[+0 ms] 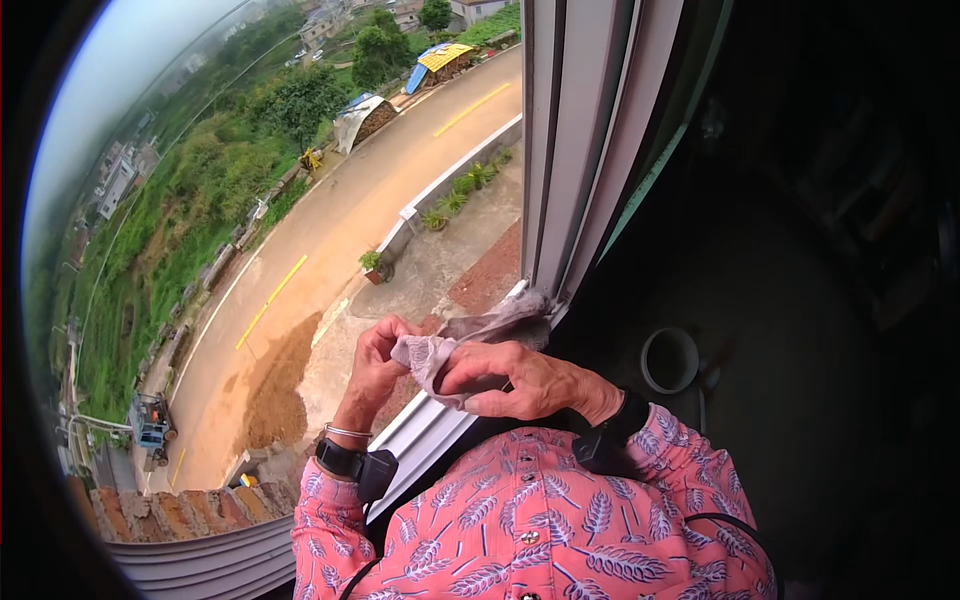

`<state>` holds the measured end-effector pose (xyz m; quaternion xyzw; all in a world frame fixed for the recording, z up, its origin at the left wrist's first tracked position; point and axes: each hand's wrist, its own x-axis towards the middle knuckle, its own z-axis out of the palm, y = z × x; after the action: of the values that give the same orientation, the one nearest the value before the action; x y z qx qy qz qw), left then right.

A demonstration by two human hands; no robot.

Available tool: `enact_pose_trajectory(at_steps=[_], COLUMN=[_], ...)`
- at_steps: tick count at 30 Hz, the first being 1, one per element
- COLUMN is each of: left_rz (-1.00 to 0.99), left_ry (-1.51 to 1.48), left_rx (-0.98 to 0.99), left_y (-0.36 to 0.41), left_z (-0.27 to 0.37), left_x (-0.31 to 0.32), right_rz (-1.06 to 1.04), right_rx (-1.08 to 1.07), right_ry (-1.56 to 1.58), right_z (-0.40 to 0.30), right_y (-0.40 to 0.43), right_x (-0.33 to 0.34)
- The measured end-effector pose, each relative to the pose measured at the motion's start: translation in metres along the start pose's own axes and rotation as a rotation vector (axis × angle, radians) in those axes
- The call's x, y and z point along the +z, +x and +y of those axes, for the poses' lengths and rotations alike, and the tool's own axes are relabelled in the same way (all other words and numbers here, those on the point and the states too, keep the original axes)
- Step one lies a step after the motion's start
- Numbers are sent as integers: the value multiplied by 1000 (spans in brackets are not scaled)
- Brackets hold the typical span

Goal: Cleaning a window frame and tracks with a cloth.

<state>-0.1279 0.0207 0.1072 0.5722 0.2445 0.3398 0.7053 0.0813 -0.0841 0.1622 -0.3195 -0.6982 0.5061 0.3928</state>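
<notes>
A greyish-pink cloth (pixel 491 326) is bunched between my hands, above the track of a window frame (pixel 431 427). My left hand (pixel 381 360) pinches its left end between thumb and fingers. The fingers of my right hand (pixel 521 381) are closed on the cloth's lower part, some of them hidden in its folds. The far end of the cloth lies at the corner where the sill meets the upright window frame. Both wrists carry black bands with dark box-shaped devices.
Upright sliding-window rails (pixel 581 142) rise beyond my hands. Outside, far below, a road (pixel 360 202) curves past potted plants and a blue vehicle (pixel 150 426). A brick ledge (pixel 187 511) borders the lower left. On the dark floor at right stands a round bucket (pixel 670 361).
</notes>
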Motion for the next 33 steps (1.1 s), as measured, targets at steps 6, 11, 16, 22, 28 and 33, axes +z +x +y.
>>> enact_pose_trajectory(at_steps=[6,11,16,22,28,33], left_rz=[-135,136,-171,-96,195,358], left_ry=[761,1031,1143,1219,-346,-671], left_rx=[-338,138,240,216,-171,-173], left_y=[-42,0,29,40,22,-23], left_z=[-54,-39,-77,-112,-85,-55], left_x=[-45,-9,64,52,0,-29], right_rz=[-39,480,705,923,951,904], right_rx=[376,483,546,537,454,395], right_ry=[-531,85,43,-22,-322,-490], right_z=[103,111,118,125,135,152], right_y=[-30,-54,-67,-85,-78,-54], right_x=[36,16,13,4,-7,-14])
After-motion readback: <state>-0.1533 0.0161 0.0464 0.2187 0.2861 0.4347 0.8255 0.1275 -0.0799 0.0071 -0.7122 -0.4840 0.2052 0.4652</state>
